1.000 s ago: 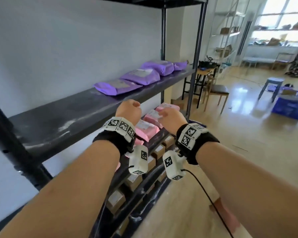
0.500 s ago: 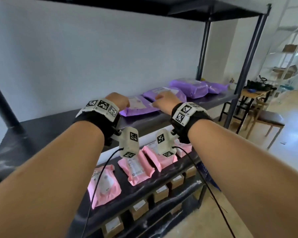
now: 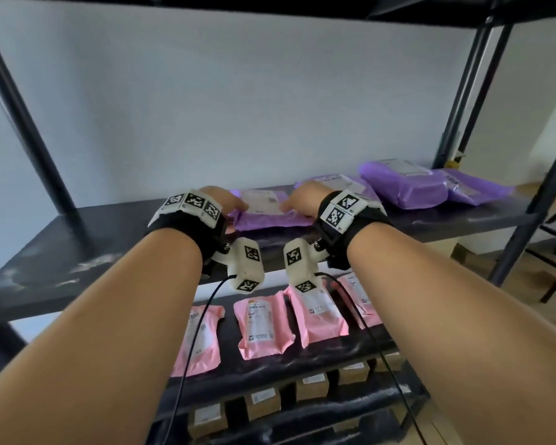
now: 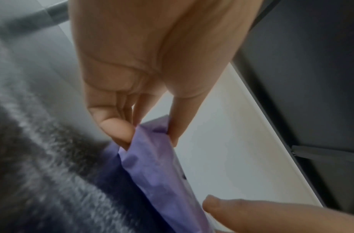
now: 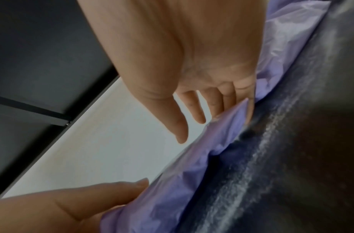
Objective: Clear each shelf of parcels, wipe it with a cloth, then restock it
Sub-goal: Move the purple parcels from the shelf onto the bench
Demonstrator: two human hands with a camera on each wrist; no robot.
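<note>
Left hand (image 4: pixel 152 75) pinches the purple parcel's (image 3: pixel 272 216) corner between thumb and fingertips. Right hand (image 5: pixel 192 63), its grip spread, rests straight fingers on the parcel's other end on the shelf (image 3: pixel 87 252).

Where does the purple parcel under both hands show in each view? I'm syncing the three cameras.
Head: purple parcel mid-frame on the dark shelf, between the hands.
Left wrist: lower centre, its corner pinched by the left hand.
Right wrist: a diagonal band under the right hand.
Shared landmark: the streaked dark shelf.

Both my arms out at 12 o'clock, wrists level. Left hand (image 3: pixel 220 200) pinching, thumb against fingertips; right hand (image 3: pixel 302 200) fingers straight.
</note>
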